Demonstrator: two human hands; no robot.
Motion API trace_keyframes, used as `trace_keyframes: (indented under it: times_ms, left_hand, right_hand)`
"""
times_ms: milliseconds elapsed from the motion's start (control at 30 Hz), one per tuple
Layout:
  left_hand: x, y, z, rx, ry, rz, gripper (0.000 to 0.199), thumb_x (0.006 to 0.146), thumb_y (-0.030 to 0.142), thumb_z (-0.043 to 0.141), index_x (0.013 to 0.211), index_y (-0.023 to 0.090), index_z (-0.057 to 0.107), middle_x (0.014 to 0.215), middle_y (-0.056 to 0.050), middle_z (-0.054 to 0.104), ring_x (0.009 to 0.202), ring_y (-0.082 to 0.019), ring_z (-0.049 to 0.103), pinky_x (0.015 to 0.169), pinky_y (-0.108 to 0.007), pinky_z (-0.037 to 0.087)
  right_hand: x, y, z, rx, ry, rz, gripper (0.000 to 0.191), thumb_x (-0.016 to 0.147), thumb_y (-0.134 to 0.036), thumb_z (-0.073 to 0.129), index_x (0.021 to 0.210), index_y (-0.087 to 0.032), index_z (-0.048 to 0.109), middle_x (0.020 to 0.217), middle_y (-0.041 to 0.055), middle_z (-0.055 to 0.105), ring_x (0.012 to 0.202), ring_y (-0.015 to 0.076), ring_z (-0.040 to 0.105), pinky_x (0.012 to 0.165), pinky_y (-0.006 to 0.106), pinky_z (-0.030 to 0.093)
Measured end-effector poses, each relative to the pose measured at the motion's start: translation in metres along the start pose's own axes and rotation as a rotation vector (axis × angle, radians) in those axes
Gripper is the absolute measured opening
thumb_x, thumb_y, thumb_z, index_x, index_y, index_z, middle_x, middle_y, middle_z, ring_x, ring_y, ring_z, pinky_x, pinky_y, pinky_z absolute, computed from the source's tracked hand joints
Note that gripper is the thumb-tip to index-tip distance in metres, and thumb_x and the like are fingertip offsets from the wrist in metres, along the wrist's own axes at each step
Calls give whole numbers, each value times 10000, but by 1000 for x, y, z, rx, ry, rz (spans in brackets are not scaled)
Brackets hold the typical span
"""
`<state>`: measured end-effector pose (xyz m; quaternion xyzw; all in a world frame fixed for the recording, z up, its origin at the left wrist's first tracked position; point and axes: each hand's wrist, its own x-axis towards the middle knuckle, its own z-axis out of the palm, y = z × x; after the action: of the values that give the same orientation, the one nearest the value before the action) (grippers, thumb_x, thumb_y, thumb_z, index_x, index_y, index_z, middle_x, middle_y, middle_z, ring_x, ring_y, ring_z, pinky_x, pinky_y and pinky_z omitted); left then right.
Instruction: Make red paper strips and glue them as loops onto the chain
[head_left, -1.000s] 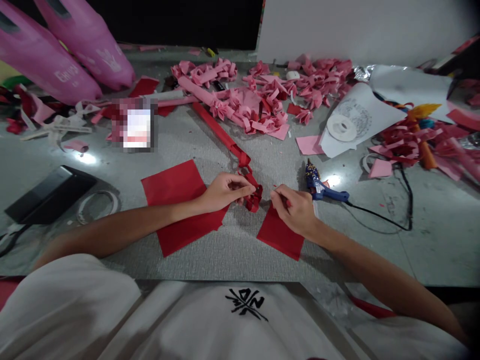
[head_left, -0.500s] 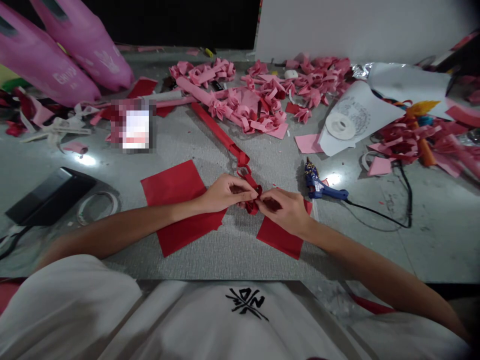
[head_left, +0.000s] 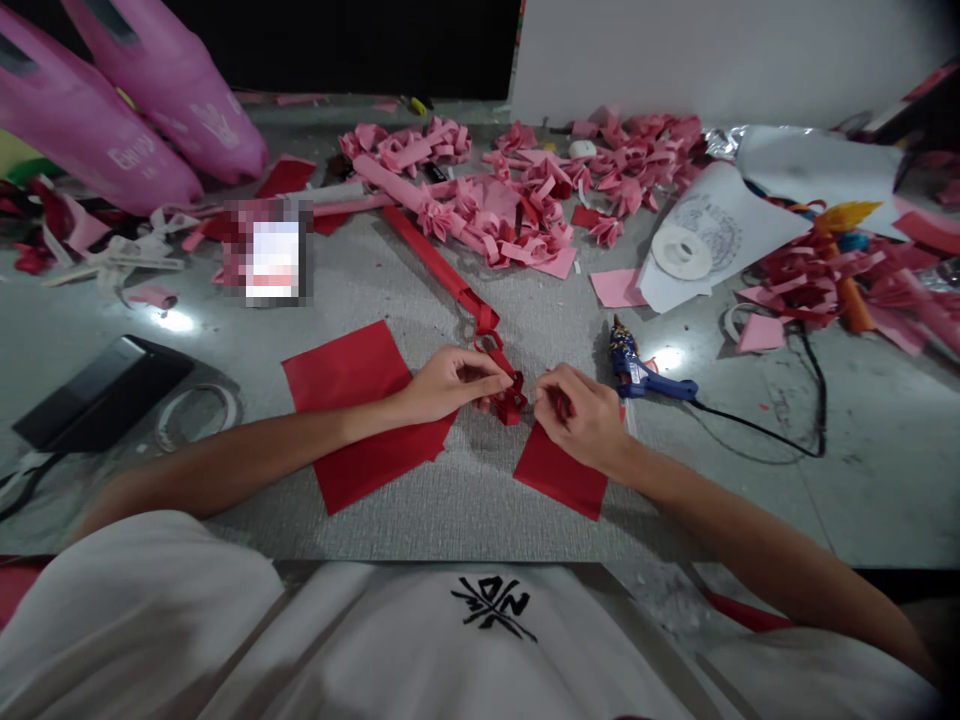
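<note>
A person in a white shirt (head_left: 360,640) bends over a desk (head_left: 480,525), where a large red sheet (head_left: 349,370) lies under the left forearm and a small red sheet (head_left: 562,470) partly under the right hand (head_left: 574,410). The left hand (head_left: 450,385) pinches red paper loops (head_left: 510,410) between the two sheets. The right hand curls just beside them, fingertips together; from where I stand, I cannot tell whether it grips anything. Right of it sits a blue glue gun (head_left: 651,380). Beyond lie a red tube (head_left: 427,255), heaped pink paper (head_left: 495,210) and, far left, pink bottles (head_left: 172,95).
</note>
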<state>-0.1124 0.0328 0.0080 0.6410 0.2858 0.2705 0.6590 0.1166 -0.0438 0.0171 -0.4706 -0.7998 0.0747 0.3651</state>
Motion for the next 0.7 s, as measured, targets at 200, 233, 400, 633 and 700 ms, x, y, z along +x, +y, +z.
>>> trace_keyframes:
  times_ms: [200, 233, 400, 633, 700]
  left_hand:
    - [1, 2, -1, -33, 21, 24, 329, 899, 454, 790, 1008, 145, 759, 853, -59, 747, 581, -90, 654, 534, -201, 537]
    - [1, 3, -1, -48, 22, 20, 326, 894, 440, 798, 1018, 142, 754, 847, -58, 745, 569, -83, 645, 523, -195, 524]
    - [1, 6, -1, -118, 43, -28, 337, 899, 395, 801, 1097, 131, 728, 844, -50, 739, 522, -56, 612, 455, -162, 431]
    - [3, 7, -2, -190, 65, -51, 385, 883, 381, 817, 1129, 102, 720, 779, -42, 738, 546, -91, 660, 443, -170, 479]
    - [3, 9, -1, -222, 38, -58, 401, 881, 389, 820, 1134, 96, 718, 771, -42, 739, 601, -123, 707, 517, -206, 566]
  right_hand:
    - [-1, 4, -6, -113, 114, 67, 367, 1027, -236, 536, 682, -235, 412, 529, -53, 456, 458, 99, 418, 511, 283, 339]
    - [0, 4, -7, -130, 129, 85, 391, 1034, -246, 539, 668, -232, 402, 523, -51, 451, 457, 98, 414, 514, 285, 333]
    - [11, 15, -26, -194, 217, 242, 276, 1053, -309, 521, 811, -211, 610, 675, -12, 647, 563, 122, 562, 607, 278, 410]
    - [24, 66, -93, -547, 467, 396, 308, 1070, -326, 448, 947, -206, 704, 815, 77, 727, 777, 254, 695, 807, 439, 520]
    - [23, 76, -99, -644, 312, 355, 287, 1045, -249, 439, 1074, -206, 721, 1003, 122, 737, 997, 332, 692, 918, 551, 519]
